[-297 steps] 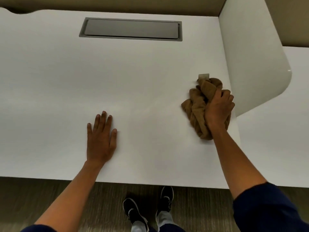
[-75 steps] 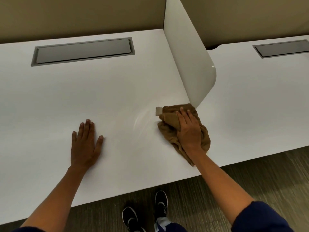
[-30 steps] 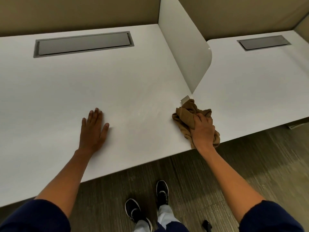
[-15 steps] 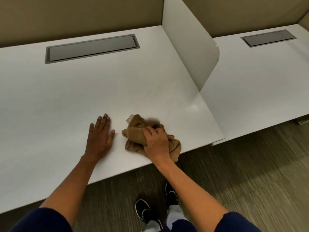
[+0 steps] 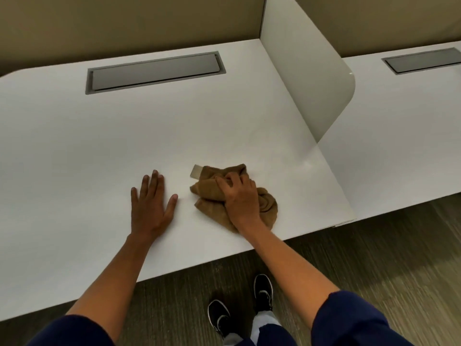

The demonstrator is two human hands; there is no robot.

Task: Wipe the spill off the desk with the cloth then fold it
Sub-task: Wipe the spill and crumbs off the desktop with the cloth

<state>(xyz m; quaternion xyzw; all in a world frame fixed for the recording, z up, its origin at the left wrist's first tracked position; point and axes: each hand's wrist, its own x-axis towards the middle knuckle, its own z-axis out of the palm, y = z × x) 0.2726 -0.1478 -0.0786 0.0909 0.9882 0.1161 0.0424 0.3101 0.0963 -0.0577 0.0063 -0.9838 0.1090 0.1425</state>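
Both hands are on the white laminate desk (image 5: pixel 74 151) — right hand (image 5: pixel 240 198) curled over the bunched brown terry cloth (image 5: pixel 267 204) near the front edge, left hand (image 5: pixel 152 206) flat, fingers spread, just beside — nearest for folding.

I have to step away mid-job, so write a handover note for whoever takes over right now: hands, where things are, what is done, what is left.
Left hand: flat on the desk, fingers straight, holding nothing.
Right hand: gripping the cloth, pressing it to the desk near the front edge.
Cloth: bunched in a wad, its label sticking out at the far left corner.
Done: no spill shows on the desk in this view, though a faint sheen would be hard to see.
Left: finish any wiping, then spread the cloth and fold it.
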